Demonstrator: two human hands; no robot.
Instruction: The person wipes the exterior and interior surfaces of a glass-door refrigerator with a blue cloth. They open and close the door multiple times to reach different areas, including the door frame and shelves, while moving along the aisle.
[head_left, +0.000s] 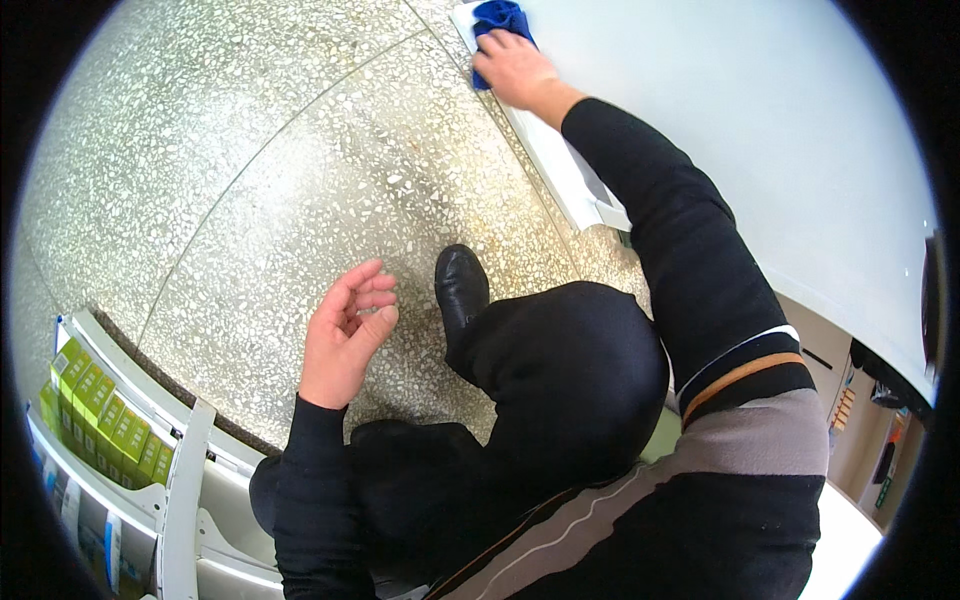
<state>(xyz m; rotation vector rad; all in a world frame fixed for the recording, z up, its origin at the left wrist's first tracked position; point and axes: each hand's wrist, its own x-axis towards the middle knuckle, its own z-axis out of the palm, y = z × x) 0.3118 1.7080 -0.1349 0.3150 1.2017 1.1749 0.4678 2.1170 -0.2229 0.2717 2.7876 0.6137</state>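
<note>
My right hand presses a blue cloth onto the end of a low white ledge, at the top of the view. The cloth shows beyond the fingers and along the hand's left side. My left hand hangs over the speckled terrazzo floor, its fingers loosely curled and apart, with nothing in it. A black shoe stands on the floor to the right of that hand, below my bent knee.
At the lower left, white metal shelving holds a row of green boxes with other packages below. A large pale, smooth surface spans the upper right. Open compartments with small items lie at the right.
</note>
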